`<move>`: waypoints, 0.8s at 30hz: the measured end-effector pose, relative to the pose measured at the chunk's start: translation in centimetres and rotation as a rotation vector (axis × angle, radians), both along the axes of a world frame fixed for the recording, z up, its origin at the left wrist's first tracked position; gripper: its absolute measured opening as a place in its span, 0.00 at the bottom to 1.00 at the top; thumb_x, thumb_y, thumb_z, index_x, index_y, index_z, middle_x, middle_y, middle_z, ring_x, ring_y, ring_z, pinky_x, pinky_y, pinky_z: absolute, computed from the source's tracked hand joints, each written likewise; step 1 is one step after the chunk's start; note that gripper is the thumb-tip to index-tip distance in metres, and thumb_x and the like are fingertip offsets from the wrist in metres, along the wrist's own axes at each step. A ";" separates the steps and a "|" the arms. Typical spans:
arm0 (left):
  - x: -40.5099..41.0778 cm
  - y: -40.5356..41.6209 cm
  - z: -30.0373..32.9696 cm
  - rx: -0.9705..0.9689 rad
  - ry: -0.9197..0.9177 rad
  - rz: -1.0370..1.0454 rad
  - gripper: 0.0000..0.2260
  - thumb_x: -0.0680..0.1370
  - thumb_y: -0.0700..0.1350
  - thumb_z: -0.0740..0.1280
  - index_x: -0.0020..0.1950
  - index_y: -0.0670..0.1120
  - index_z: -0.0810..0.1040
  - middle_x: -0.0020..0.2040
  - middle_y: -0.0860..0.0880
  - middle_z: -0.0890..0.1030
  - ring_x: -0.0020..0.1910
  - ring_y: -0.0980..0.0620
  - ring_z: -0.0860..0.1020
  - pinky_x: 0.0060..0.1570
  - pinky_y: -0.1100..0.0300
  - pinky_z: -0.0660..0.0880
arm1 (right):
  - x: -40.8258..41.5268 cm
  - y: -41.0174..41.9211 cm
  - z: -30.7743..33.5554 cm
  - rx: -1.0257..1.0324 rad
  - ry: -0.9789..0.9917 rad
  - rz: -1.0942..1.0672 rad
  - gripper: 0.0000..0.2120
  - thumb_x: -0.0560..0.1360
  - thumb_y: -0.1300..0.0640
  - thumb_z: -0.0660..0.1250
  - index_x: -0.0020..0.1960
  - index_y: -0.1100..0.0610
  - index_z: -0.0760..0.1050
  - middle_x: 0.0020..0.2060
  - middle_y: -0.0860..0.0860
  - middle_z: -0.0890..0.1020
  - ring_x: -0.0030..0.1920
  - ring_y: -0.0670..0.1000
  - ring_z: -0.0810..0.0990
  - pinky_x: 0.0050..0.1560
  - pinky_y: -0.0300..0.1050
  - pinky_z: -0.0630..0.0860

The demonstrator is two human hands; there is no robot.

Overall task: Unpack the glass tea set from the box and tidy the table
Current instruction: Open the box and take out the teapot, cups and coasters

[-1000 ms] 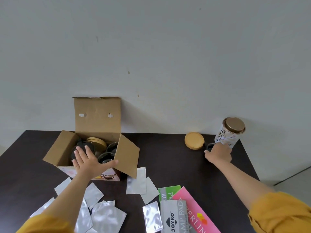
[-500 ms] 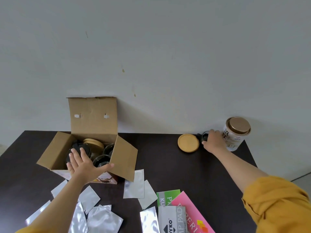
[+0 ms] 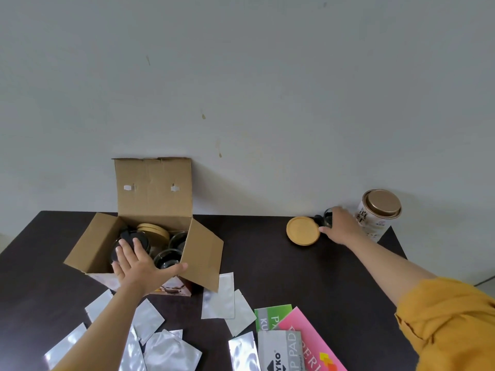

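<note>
An open cardboard box (image 3: 152,199) stands at the back left of the dark table (image 3: 267,263). Inside it lie glass cups (image 3: 168,259), a black-lidded glass pot (image 3: 128,238) and wooden coasters (image 3: 154,230). My left hand (image 3: 139,266) rests flat, fingers spread, on the box's front rim and the pot lid. My right hand (image 3: 340,227) grips a small glass cup (image 3: 325,218) at the back right, against the wall. A wooden coaster (image 3: 303,231) lies just left of that cup.
A white tin with a gold lid (image 3: 379,212) stands at the table's back right corner. Several silver foil pouches (image 3: 160,349) are scattered along the front left. Green, pink and grey stationery packs (image 3: 289,341) lie at the front centre.
My right hand has carried the small glass cup further back towards the wall, beside the tin. My left hand has stayed on the box.
</note>
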State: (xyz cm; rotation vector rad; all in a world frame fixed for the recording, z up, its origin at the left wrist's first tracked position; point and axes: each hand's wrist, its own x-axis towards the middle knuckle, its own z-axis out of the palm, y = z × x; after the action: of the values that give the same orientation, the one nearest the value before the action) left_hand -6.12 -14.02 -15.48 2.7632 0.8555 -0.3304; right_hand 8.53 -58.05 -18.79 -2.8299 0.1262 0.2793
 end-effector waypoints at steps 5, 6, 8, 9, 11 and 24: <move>-0.3 0.0 0.2 -0.016 -0.012 -0.021 0.67 0.52 0.81 0.59 0.76 0.42 0.35 0.76 0.40 0.33 0.75 0.41 0.33 0.73 0.44 0.38 | -5.1 5.4 1.1 0.176 -0.022 0.136 0.31 0.75 0.46 0.67 0.73 0.56 0.61 0.73 0.55 0.63 0.72 0.58 0.64 0.67 0.53 0.67; -0.3 0.1 0.3 -0.023 -0.012 -0.026 0.68 0.52 0.81 0.58 0.76 0.42 0.35 0.76 0.40 0.32 0.75 0.41 0.33 0.73 0.44 0.38 | -6.3 6.9 1.5 0.213 -0.029 0.169 0.31 0.76 0.46 0.66 0.74 0.55 0.60 0.74 0.53 0.63 0.73 0.56 0.63 0.68 0.51 0.66; -0.4 0.2 0.5 -0.037 -0.006 -0.037 0.68 0.51 0.82 0.57 0.76 0.42 0.34 0.75 0.40 0.32 0.74 0.41 0.32 0.72 0.44 0.38 | -8.6 10.1 2.3 0.286 -0.046 0.272 0.30 0.77 0.48 0.65 0.75 0.54 0.59 0.76 0.51 0.60 0.75 0.51 0.59 0.70 0.48 0.61; -0.5 0.3 0.6 -0.049 -0.001 -0.043 0.69 0.50 0.82 0.56 0.75 0.42 0.33 0.75 0.40 0.31 0.74 0.41 0.32 0.72 0.44 0.38 | -9.5 11.9 2.8 0.309 -0.060 0.330 0.30 0.78 0.49 0.64 0.75 0.54 0.58 0.76 0.50 0.59 0.76 0.50 0.57 0.72 0.46 0.59; -0.6 0.5 0.9 -0.072 0.006 -0.055 0.69 0.49 0.83 0.55 0.75 0.42 0.33 0.75 0.40 0.31 0.74 0.40 0.32 0.72 0.44 0.37 | -11.0 15.4 3.8 0.346 -0.079 0.421 0.29 0.78 0.49 0.63 0.75 0.54 0.59 0.76 0.49 0.59 0.76 0.49 0.57 0.72 0.45 0.58; -1.1 7.0 2.3 -0.131 0.134 -0.359 0.52 0.66 0.72 0.64 0.77 0.51 0.38 0.78 0.44 0.39 0.76 0.39 0.44 0.73 0.40 0.45 | -13.2 34.6 8.5 0.121 -0.053 0.425 0.16 0.77 0.47 0.64 0.61 0.53 0.74 0.54 0.49 0.79 0.53 0.51 0.77 0.47 0.44 0.74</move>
State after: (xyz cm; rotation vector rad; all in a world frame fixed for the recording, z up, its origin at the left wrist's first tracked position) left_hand -7.19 -7.02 -13.16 2.7842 0.3417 -0.6163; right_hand -4.62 -23.43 -10.26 -2.7144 -0.4909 0.2887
